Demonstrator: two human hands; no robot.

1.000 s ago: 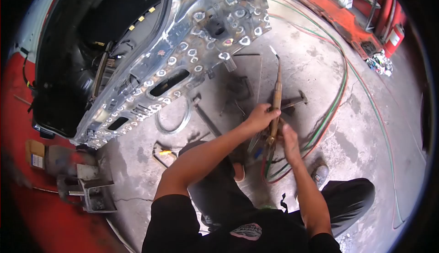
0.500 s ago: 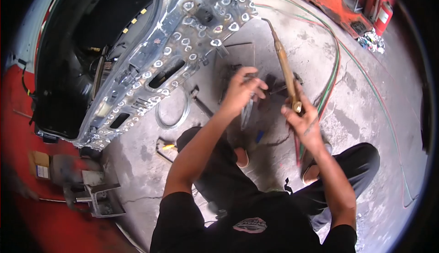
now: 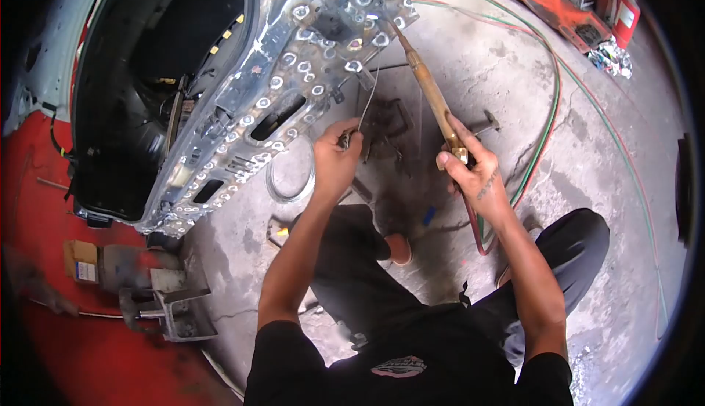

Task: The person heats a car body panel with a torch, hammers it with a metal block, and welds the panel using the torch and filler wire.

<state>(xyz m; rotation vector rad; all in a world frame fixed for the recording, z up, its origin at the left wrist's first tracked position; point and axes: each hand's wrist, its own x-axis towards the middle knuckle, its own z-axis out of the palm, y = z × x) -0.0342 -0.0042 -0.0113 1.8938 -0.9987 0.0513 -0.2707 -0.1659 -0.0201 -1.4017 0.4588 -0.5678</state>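
My right hand (image 3: 476, 171) is closed around the handle of a brass gas torch (image 3: 429, 90). The torch slants up to the left, and its thin tip overlaps the right edge of a bare metal car body panel (image 3: 294, 87). Pale, ring-like spots dot that panel. In my left hand (image 3: 339, 158), the fingers pinch a thin metal wire (image 3: 372, 94), which bends upward toward the panel's lower right edge. My left hand is just below the panel. Red and green hoses (image 3: 540, 149) loop beside my right hand.
A coil of wire (image 3: 273, 186) lies on the concrete floor beneath the panel. Dark metal pieces (image 3: 393, 123) and a hammer-like tool (image 3: 490, 121) lie farther ahead. At left are a small cardboard box (image 3: 81, 261) and a metal bracket (image 3: 183, 310). A red fire extinguisher (image 3: 626, 20) stands at upper right.
My left hand has moved left and closed; the wire now shows in its fingers. The torch has tilted left, bringing its tip over the panel's edge.
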